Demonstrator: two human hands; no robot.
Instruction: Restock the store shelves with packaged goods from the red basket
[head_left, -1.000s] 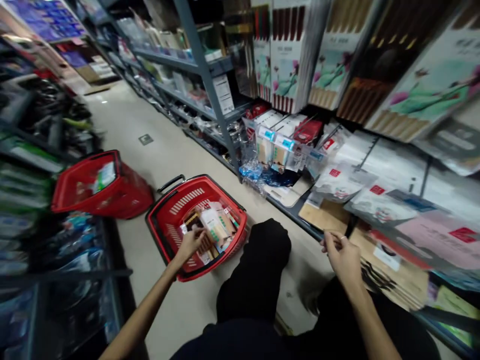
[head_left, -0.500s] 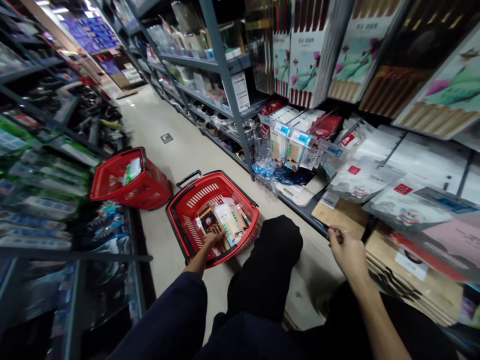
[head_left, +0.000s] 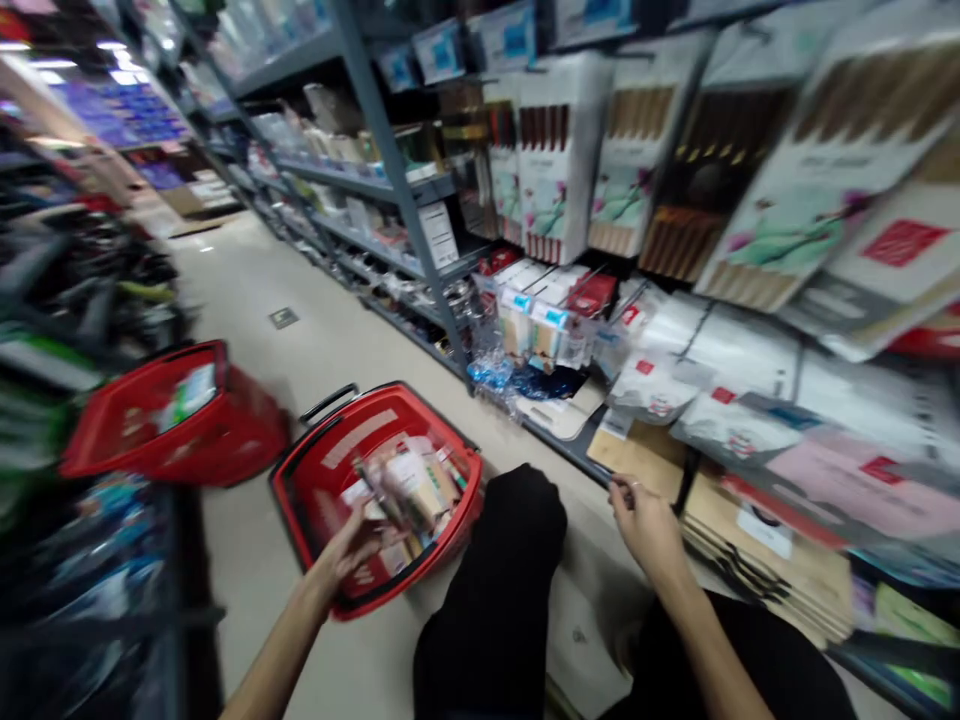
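A red shopping basket (head_left: 442,420) with dark trim stands on the floor in front of me. Inside it lie several packaged goods (head_left: 416,485), blurred, some with tan and white fronts. My left hand (head_left: 356,540) is over the basket's near left side, its fingers apart and close to the packs, with nothing visible in them. By the front edge of the low shelf, near the wooden cutting boards (head_left: 645,455), is my right hand (head_left: 645,520). Its fingers are curled closed, with a ring on one. What they grip, if anything, is hidden.
A second red basket (head_left: 247,430) holding a green and white pack stands to the left. Chopstick packs (head_left: 544,150) hang on the right-hand rack above bagged white goods (head_left: 720,425). Shelving lines both sides of the aisle (head_left: 247,270). My bent knee (head_left: 525,510) is between the basket and shelf.
My left hand has lifted away from the packs toward the basket's near left side, fingers spreading. The right hand stays curled by the shelf. The view has swung right.
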